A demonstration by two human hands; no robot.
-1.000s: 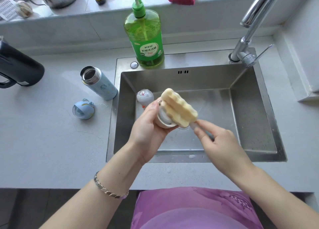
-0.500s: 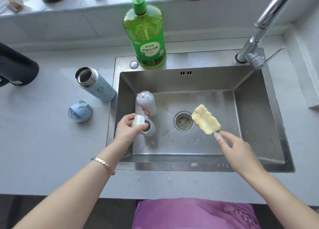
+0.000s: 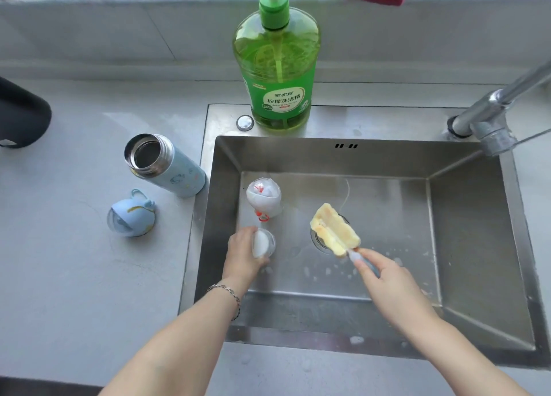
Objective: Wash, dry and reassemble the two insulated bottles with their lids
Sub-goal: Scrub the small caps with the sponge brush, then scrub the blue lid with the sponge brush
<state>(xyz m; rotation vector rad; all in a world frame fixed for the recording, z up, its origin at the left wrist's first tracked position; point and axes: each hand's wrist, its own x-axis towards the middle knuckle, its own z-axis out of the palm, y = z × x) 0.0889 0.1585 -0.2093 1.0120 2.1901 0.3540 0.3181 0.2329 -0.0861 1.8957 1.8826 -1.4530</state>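
The left grip (image 3: pixel 241 252) curls round a white lid (image 3: pixel 263 243) low in the sink (image 3: pixel 477 231), with the white bottle (image 3: pixel 264 197) just beyond it. The right grip (image 3: pixel 390 282) pinches the sponge brush (image 3: pixel 334 231) by its handle. With soapy fingers the lid could slip, or a swing of the left grip could topple that bottle. The blue bottle (image 3: pixel 167 166) stands on the desk (image 3: pixel 74 276), left of both grips.

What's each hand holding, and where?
Left hand grips the white insulated bottle round its side; right hand holds the yellow sponge brush by its handle.

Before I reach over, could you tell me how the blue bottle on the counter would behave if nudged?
The blue bottle stands tall and narrow beside the sink rim, so it would probably tip. Round-bodied, it may then roll. Its open mouth shows no water, so likely light.
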